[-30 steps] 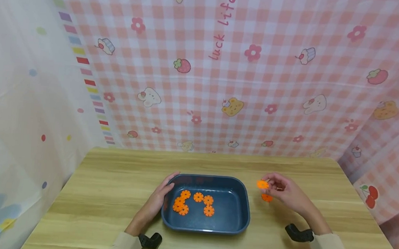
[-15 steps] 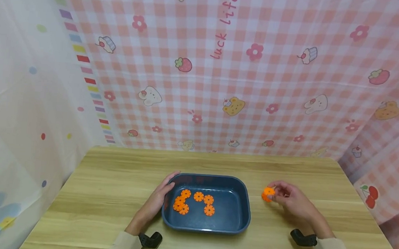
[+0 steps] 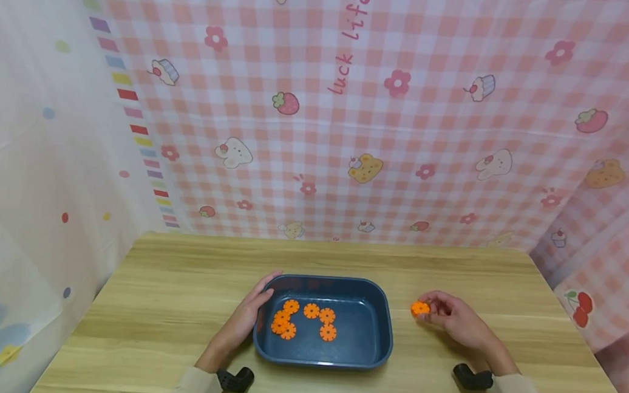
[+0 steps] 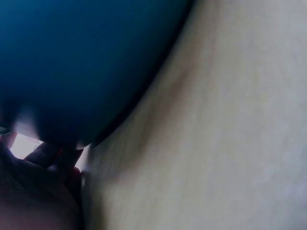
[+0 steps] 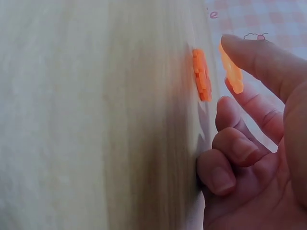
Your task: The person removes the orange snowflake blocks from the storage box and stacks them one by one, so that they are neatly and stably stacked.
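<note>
In the head view, a dark blue baking dish (image 3: 303,361) stands on the wooden table. Several orange notched discs (image 3: 328,332) lie on its floor, some overlapping at the left. My left hand (image 3: 242,319) holds the dish's left side, thumb over the rim and fingers along the outer wall; the dish's wall (image 4: 86,62) fills much of the left wrist view. To the right of the dish, my right hand (image 3: 456,319) pinches an orange notched disc (image 5: 232,69) between thumb and index finger. Close beside it, an orange piece (image 5: 202,74) lies flat on the table.
The wooden table (image 3: 187,291) reaches back to a pink checked cloth (image 3: 319,130) with printed figures. Another printed cloth (image 3: 13,200) hangs at the left. Black wrist mounts sit on both forearms.
My right hand has come down and slightly right with its disc, close over the orange piece on the table. The left hand and the dish have kept their place.
</note>
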### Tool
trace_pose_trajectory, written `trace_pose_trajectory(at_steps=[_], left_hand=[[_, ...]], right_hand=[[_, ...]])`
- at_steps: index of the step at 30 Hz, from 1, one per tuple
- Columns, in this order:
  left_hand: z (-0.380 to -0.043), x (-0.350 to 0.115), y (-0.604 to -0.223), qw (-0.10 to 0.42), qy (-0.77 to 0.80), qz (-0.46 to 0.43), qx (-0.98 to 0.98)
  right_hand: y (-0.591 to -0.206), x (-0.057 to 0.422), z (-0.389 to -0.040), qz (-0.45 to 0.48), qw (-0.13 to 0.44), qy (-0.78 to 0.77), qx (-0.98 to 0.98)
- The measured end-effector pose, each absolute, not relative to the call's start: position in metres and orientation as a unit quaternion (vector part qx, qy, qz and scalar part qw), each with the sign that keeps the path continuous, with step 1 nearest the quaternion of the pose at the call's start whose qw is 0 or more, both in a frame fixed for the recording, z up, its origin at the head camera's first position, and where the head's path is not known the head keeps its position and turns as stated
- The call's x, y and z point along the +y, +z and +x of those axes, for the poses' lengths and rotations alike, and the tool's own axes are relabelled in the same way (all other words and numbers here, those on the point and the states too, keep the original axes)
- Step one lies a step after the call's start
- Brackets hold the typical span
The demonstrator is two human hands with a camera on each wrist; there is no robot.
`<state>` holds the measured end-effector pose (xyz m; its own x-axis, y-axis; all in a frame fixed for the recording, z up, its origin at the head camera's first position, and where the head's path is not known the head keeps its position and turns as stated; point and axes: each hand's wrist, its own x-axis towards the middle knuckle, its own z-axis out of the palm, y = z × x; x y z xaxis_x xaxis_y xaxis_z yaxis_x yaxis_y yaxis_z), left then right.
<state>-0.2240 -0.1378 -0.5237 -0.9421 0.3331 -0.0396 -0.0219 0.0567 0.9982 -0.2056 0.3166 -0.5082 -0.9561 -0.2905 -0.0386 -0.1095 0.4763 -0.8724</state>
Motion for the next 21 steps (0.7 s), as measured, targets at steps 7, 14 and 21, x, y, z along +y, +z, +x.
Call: trace_pose_trajectory(at_steps=[7, 14, 21], left_hand=[[-0.2247, -0.1383, -0.5234, 0.135, 0.679, 0.112, 0.713], [-0.2243, -0.1386, -0.5238, 0.132, 0.681, 0.117, 0.711], [-0.2243, -0.1390, -0.5241, 0.130, 0.678, 0.116, 0.714]], right_hand=[[-0.5100, 0.3148, -0.2063, -0.112, 0.084, -0.494, 0.858], [-0.5125, 0.3121, -0.2069, -0.110, 0.062, -0.470, 0.874], [-0.5153, 0.3096, -0.2083, -0.102, 0.057, -0.455, 0.883]])
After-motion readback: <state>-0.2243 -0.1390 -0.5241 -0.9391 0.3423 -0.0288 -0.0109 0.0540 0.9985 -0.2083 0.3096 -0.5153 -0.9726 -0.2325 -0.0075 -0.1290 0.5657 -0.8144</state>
